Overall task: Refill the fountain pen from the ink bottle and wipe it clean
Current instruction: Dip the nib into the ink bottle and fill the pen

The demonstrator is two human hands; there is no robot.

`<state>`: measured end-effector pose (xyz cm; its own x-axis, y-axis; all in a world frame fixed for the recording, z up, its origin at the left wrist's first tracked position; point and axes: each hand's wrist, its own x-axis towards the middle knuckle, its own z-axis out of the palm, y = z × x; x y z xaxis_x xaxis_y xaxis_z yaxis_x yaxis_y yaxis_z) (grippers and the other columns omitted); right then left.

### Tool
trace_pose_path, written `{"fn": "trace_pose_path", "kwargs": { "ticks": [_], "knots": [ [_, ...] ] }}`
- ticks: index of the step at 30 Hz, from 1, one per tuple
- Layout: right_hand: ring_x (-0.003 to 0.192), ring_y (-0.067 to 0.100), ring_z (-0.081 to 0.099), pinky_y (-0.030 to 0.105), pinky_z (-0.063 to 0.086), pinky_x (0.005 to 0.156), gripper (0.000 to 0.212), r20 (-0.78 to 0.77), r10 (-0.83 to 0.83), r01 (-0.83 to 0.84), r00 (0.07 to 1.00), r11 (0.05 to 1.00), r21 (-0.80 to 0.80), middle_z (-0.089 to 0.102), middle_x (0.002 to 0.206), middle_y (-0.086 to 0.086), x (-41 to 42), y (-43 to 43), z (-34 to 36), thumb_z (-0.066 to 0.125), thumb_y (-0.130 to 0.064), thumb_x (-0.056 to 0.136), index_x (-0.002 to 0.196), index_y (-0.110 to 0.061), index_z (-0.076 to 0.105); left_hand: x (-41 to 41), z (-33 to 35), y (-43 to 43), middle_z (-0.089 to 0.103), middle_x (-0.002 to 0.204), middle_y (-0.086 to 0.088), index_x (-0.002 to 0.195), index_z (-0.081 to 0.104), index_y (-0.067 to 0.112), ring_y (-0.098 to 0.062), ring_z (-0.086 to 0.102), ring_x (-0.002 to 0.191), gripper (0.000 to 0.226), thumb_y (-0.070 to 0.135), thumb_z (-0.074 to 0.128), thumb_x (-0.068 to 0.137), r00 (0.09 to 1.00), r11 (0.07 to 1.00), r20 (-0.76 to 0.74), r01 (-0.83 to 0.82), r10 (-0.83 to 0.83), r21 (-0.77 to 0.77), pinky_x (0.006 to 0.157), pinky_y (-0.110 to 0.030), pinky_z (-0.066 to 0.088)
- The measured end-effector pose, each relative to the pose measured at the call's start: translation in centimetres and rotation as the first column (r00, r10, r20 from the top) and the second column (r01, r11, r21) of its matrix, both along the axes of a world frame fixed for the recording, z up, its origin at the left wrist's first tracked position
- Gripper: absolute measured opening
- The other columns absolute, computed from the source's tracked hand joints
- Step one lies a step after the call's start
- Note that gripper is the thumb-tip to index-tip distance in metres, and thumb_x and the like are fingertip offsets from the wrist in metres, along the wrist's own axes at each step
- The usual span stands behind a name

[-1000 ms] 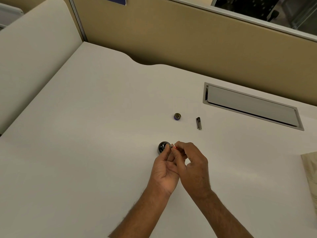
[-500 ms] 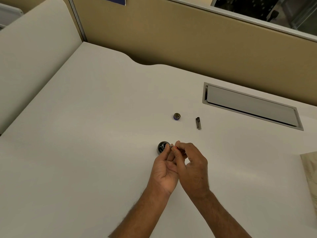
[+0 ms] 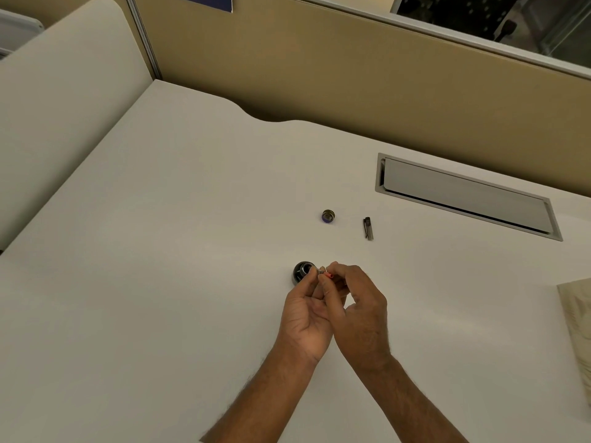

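A small dark round ink bottle [image 3: 300,272] stands open on the white desk, just left of my fingertips. Both hands pinch a small pen part with a red end [image 3: 328,275] right beside the bottle's mouth. My left hand [image 3: 307,314] holds it from below, palm turned up. My right hand [image 3: 358,308] grips it from the right, fingers curled over it. Most of the part is hidden by my fingers. The bottle's cap [image 3: 328,215] lies farther back on the desk. A dark pen cap with a clip [image 3: 368,227] lies to the right of it.
A grey cable hatch [image 3: 467,195] is set into the desk at the back right. A pale cloth [image 3: 577,327] lies at the right edge. A tan partition wall [image 3: 351,75] closes the back, and a white side panel [image 3: 57,107] rises on the left.
Almost nothing has changed. Both hands stay pinched on the small pen part beside the ink bottle, with only slight finger shifts.
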<state>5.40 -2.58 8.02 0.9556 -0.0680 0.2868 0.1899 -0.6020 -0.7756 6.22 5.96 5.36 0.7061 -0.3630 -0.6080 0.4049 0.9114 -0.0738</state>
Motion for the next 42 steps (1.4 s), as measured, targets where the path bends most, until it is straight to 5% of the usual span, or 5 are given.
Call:
{"fn": "trace_pose_path", "kwargs": {
  "ticks": [9, 31, 42],
  "knots": [
    [0.086, 0.013, 0.067, 0.018, 0.053, 0.078, 0.01, 0.012, -0.003, 0.003, 1.0, 1.0, 0.01, 0.071, 0.09, 0.0, -0.5, -0.1, 0.3, 0.07, -0.002, 0.091, 0.1, -0.006, 0.072, -0.3, 0.2, -0.2, 0.079, 0.099, -0.017, 0.113, 0.07, -0.001, -0.03, 0.08, 0.09, 0.026, 0.02, 0.062, 0.101, 0.999, 0.998, 0.015, 0.032, -0.033, 0.061, 0.094, -0.041, 0.055],
    [0.089, 0.012, 0.067, 0.019, 0.053, 0.079, 0.015, 0.002, -0.025, 0.025, 1.0, 0.997, 0.08, 0.068, 0.092, -0.008, -2.7, -1.1, -0.7, 0.069, -0.005, 0.093, 0.102, -0.017, 0.069, -1.5, 0.1, -0.6, 0.08, 0.096, -0.018, 0.089, 0.076, 0.002, -0.029, 0.081, 0.083, 0.016, 0.017, 0.071, 0.09, 0.995, 0.989, 0.072, 0.053, -0.063, 0.139, 0.068, -0.037, 0.065],
    [0.095, 0.007, 0.069, 0.012, 0.052, 0.08, 0.026, -0.087, -0.09, 0.105, 0.992, 0.976, 0.191, 0.072, 0.1, -0.017, -4.2, -1.1, -1.1, 0.072, 0.0, 0.089, 0.103, -0.022, 0.07, -2.0, -1.0, -0.1, 0.079, 0.108, -0.02, 0.093, 0.074, 0.006, -0.031, 0.077, 0.099, 0.017, 0.023, 0.071, 0.092, 0.979, 0.925, 0.12, 0.109, -0.163, 0.365, 0.102, -0.052, 0.057]
  ]
}}
